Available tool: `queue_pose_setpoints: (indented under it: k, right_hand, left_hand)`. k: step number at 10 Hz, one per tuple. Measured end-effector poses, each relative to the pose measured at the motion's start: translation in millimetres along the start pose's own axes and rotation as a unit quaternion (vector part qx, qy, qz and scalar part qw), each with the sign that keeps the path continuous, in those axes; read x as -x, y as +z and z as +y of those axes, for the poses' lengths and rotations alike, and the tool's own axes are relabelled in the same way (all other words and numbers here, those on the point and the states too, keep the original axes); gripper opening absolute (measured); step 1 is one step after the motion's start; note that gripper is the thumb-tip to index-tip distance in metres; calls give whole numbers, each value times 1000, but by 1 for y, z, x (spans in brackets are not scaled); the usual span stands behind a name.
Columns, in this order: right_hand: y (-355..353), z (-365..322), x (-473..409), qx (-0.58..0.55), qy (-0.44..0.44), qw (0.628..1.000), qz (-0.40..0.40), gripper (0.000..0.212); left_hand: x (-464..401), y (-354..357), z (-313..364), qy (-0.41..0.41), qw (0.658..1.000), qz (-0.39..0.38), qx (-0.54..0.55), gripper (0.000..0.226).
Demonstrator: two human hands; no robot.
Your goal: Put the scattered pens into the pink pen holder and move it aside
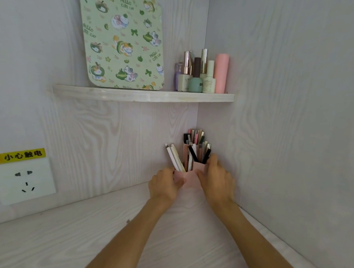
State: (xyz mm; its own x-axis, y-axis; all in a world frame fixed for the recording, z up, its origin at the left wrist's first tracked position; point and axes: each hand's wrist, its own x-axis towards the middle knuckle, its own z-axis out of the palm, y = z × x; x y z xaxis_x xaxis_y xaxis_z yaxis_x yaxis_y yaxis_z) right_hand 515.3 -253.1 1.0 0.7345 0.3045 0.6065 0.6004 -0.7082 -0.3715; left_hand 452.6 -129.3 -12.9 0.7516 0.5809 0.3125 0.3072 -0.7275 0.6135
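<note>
Pens (193, 148) fill pink pen holder (190, 179), left hand (165, 184) and right hand (215, 180) gripping it.

A corner nook lined with pale whitewashed wood-grain panels. The back wall (104, 131) and the right wall (293, 118) meet at a vertical seam. A narrow shelf (133, 95) of the same pale wood runs across the back wall to the right wall. On the shelf, a green board (123, 39) printed with cartoon cats leans against the back wall, and a cluster of small cosmetic bottles (202, 74) stands at the right end. Low on the left, a white socket (23, 181) sits under a yellow warning label (19, 156). The table (68, 240) below is the same wood grain. Light is soft and even.
</note>
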Motion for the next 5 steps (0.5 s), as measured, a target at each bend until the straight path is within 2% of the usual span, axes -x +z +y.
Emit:
queue_pose_setpoints:
  k: [1,2,3,4,5]
  right_hand:
    - [3,0,0,-12,4,1000,-4,26]
    - [5,-4,2,3,19,1000,-8,27]
    - [0,-9,2,14,32,998,-47,29]
    - [-11,-9,-1,-45,49,993,-100,35]
    - [-34,-4,4,-95,63,984,-133,44]
  left_hand:
    - [0,-3,1,-8,1000,-8,-8,39]
    - [4,-7,3,-21,998,-49,-19,51]
    - [19,-12,5,-41,995,-93,2,64]
    - [43,-31,1,-30,995,-93,26,71]
    - [78,-63,-8,11,995,-84,46,58]
